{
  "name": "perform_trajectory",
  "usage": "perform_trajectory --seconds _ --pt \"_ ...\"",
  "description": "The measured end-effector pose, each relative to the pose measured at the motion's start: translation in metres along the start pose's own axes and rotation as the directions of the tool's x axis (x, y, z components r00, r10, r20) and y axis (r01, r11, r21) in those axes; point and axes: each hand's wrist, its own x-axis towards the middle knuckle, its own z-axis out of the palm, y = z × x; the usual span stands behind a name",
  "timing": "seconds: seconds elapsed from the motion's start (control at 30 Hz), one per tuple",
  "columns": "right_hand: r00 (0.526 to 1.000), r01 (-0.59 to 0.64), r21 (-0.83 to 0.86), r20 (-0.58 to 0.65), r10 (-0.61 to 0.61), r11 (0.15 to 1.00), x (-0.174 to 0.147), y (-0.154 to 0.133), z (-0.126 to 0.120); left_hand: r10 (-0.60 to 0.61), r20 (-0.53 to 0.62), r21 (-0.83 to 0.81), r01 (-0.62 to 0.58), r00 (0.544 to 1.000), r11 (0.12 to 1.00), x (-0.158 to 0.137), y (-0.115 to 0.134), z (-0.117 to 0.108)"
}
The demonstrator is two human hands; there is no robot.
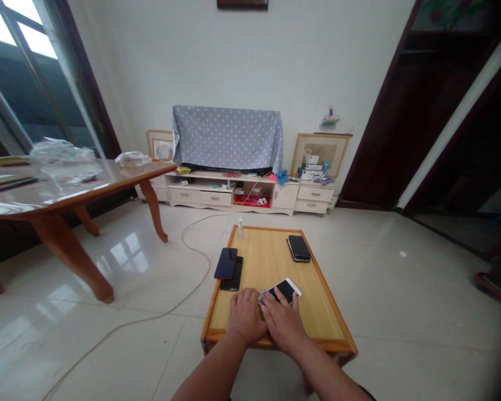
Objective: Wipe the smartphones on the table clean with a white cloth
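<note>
A white smartphone [287,290] with a dark screen lies slanted near the front of the small wooden table [267,245]. My left hand [245,314] is closed at the phone's near left end, its fingers bent down and side by side. Over the lower part of the screen lies my right hand [284,322], with some fingers extended across the glass and others pressed on a small greyish cloth-like piece [261,296]. Both hands cover the phone's near end, so the exact grip there is hidden.
Two dark phones, a blue one [226,263] overlapping a black one [236,277], lie at the left edge. Stacked dark phones [299,248] rest at the right. A small clear bottle [240,229] stands far left. A cable [192,289] crosses the floor beside a larger table [125,178].
</note>
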Motion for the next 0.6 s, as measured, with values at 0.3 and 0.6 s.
perform_trajectory --seconds 0.3,0.6 --pt "0.994 -0.109 -0.01 0.019 0.109 0.994 0.006 0.019 -0.01 -0.006 0.02 0.023 0.006 1.0 1.0 0.002 0.002 0.0" --pt "0.971 -0.239 -0.08 -0.004 0.24 0.968 0.013 0.037 -0.005 -0.003 0.005 0.023 0.003 1.0 1.0 0.004 0.003 0.001"
